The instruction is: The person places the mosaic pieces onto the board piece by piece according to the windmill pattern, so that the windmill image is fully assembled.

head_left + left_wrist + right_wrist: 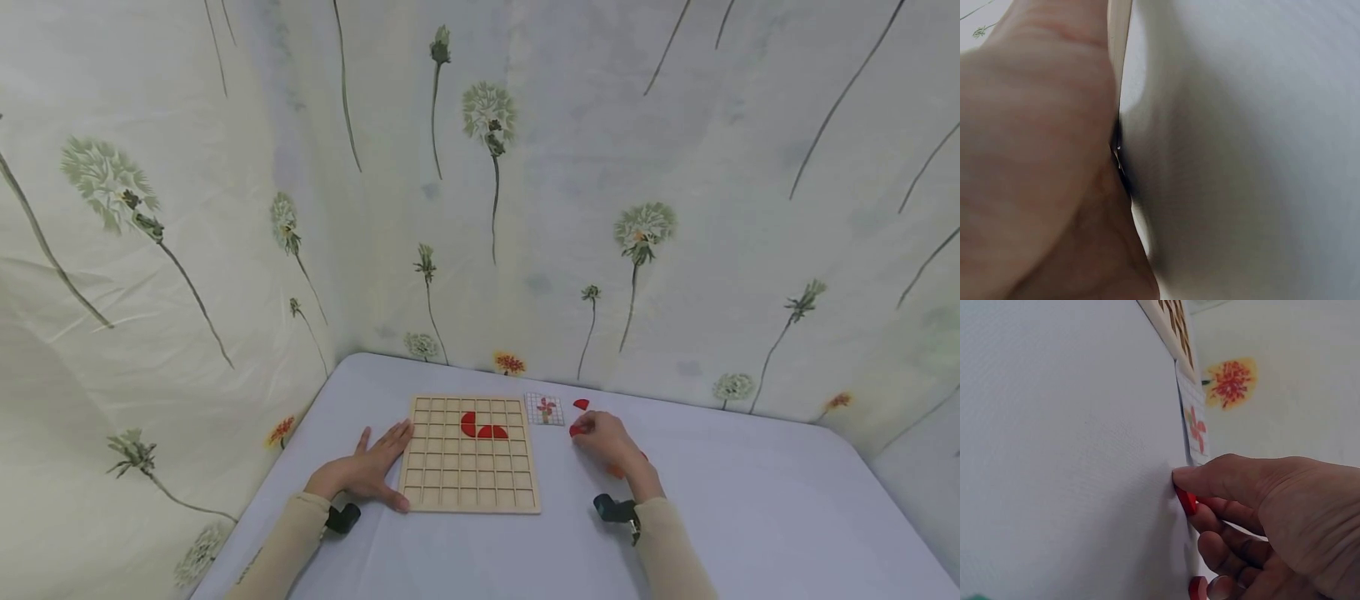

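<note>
A square wooden grid board point(468, 475) lies on the table, with several red rounded pieces point(492, 432) set in its upper middle cells. My left hand point(367, 471) rests at the board's left edge, its fingers spread and straight, thumb near the lower corner. To the right of the board, my right hand point(609, 437) pinches a red wedge-shaped piece point(1186, 501) between thumb and fingers, low over the table. Another red piece point(1197, 589) shows by the curled lower fingers. Partly hidden under that hand is an orange piece point(615, 471).
A pattern card point(545, 409) printed with a red pinwheel figure on a grid lies beside the board's upper right corner. One loose red quarter-round piece point(581, 404) sits right of it. Behind the white-covered table point(750, 500) hangs a flowered curtain point(555, 208).
</note>
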Demonstrator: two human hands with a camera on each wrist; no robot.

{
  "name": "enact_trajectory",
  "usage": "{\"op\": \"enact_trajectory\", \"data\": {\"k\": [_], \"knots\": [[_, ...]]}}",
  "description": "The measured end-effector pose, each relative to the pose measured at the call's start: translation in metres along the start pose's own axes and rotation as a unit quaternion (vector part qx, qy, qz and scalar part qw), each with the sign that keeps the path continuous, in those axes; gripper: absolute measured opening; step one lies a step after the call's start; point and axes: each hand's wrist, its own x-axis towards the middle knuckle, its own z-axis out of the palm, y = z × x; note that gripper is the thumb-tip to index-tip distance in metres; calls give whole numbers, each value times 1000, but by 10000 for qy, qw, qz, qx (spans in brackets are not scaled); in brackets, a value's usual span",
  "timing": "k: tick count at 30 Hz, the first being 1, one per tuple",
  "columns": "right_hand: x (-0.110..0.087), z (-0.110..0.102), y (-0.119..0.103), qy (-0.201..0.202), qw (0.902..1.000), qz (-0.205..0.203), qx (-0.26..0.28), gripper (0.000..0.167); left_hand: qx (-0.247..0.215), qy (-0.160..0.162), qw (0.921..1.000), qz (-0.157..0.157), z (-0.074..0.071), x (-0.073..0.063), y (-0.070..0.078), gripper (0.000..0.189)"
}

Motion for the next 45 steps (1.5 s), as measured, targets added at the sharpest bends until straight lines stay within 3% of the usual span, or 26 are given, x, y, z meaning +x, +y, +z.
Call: {"op": "enact_trajectory", "data": {"k": [12, 20, 34, 39, 45], "knots": [[-6, 4, -5, -51, 9998, -192, -52, 21, 55, -18, 10000, -10, 2, 0, -3, 128], [-8, 11, -15, -301, 9990, -286, -173, 21, 38, -38, 10000, -8, -1, -2, -2, 127], [-9, 15, -18, -251, 9990, -285, -248, 19, 22, 5, 10000, 74, 2, 2, -6, 128], [-10, 21, -27, -207, 9991, -349, -95, 19, 3, -11, 10000, 89, 3, 3, -7, 128], [-11, 30, -52, -113, 9975, -658, 217, 18, -24, 18, 9999, 119, 4, 3, -7, 128]]}}
